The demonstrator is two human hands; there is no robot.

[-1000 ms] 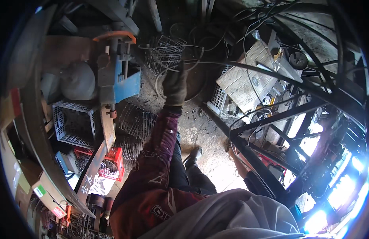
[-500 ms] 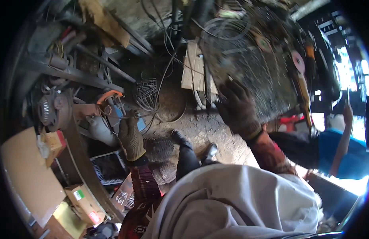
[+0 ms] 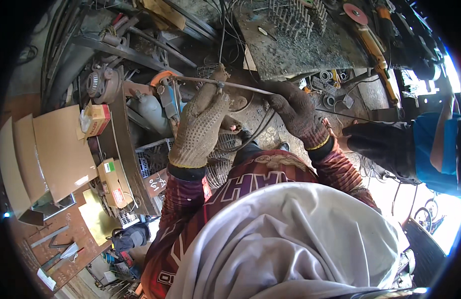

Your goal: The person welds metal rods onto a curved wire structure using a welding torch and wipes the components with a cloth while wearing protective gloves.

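Note:
Both my hands wear knitted work gloves. My left hand (image 3: 200, 122), in a tan dotted glove, is closed around a thin rod (image 3: 195, 79) held up in front of me. The rod slants slightly down to the right, and its right end reaches the fingers of my right hand (image 3: 297, 109). That hand, in a darker brown glove, is closed on it. Below the rod, dark cable loops (image 3: 260, 128) hang between the hands; whether they join the rod I cannot tell. Behind the rod's left end shows an orange curved part (image 3: 162, 77) on a blue tool (image 3: 167, 102).
A grimy worktable (image 3: 300, 60) at the top bears upright metal pins (image 3: 295, 17). An angle grinder (image 3: 372, 45) lies on the right. Another person in a blue top (image 3: 434, 149) stands at the right. Cardboard boxes (image 3: 61, 144) and a grey cylinder (image 3: 152, 113) are on the left.
My left hand has risen and moved right; my right hand has come away from the worktable. A thin rod is now held between them. The whole view has shifted.

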